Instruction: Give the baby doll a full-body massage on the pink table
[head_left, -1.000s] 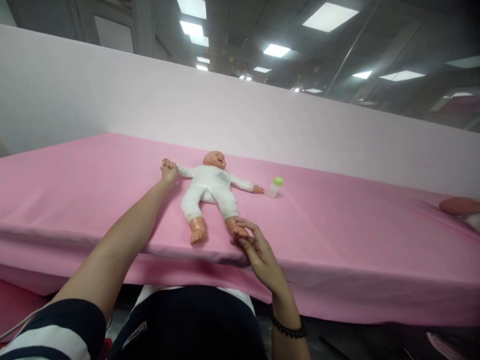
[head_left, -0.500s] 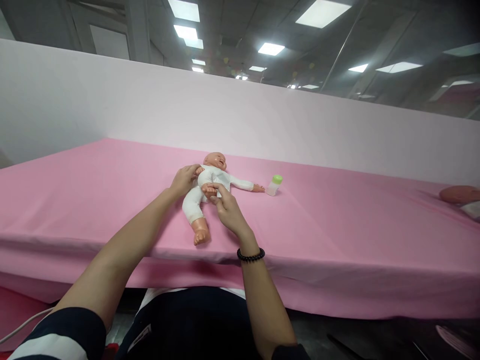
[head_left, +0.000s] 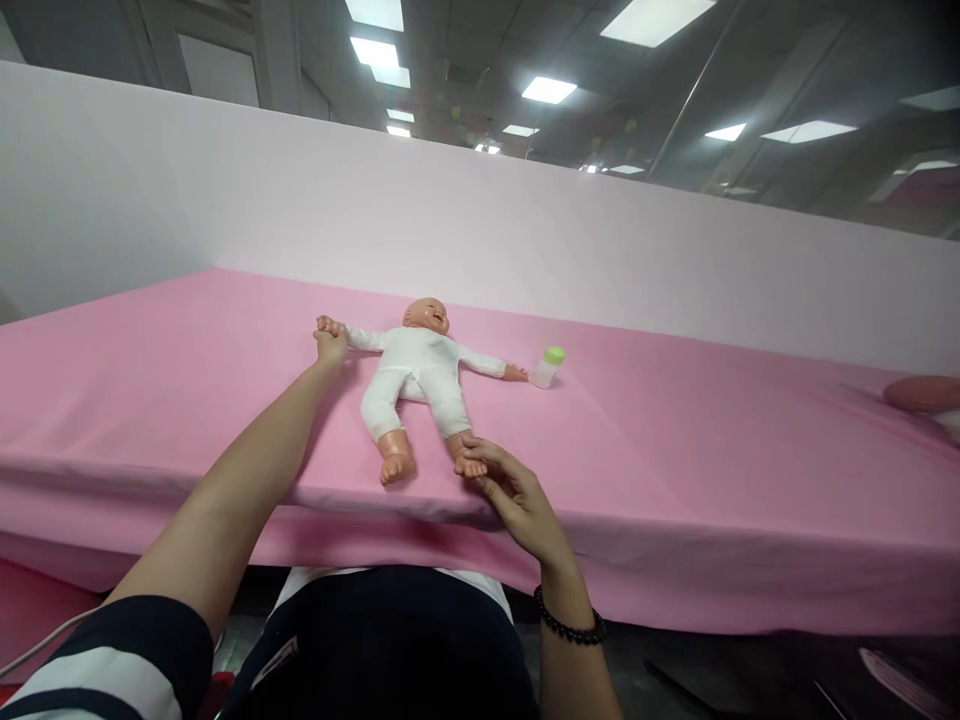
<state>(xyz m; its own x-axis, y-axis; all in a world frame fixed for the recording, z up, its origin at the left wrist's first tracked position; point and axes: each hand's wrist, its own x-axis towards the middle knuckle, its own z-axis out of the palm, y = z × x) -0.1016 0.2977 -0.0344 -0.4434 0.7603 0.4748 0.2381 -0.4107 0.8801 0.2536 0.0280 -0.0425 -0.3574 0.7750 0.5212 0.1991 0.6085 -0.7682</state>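
A baby doll (head_left: pixel 420 360) in a white suit lies on its back on the pink cloth, head toward the wall, arms and legs spread. My left hand (head_left: pixel 331 343) is closed on the doll's hand at the left. At the front edge, my right hand (head_left: pixel 517 495) has its fingers and thumb around the doll's foot on the right side. Beside the doll's other hand is a small clear bottle (head_left: pixel 547 371) with a green cap, tilted in view; whether they touch is hard to tell.
A pink cloth (head_left: pixel 712 450) covers the wide table, its front edge hanging near my body. Behind it runs a low white wall (head_left: pixel 480 240). Part of another doll (head_left: pixel 922 393) lies at the far right edge.
The doll's bent leg has come down straight toward the front edge with my right hand. Its arm, earlier folded at the body, now stretches out left with my left hand.
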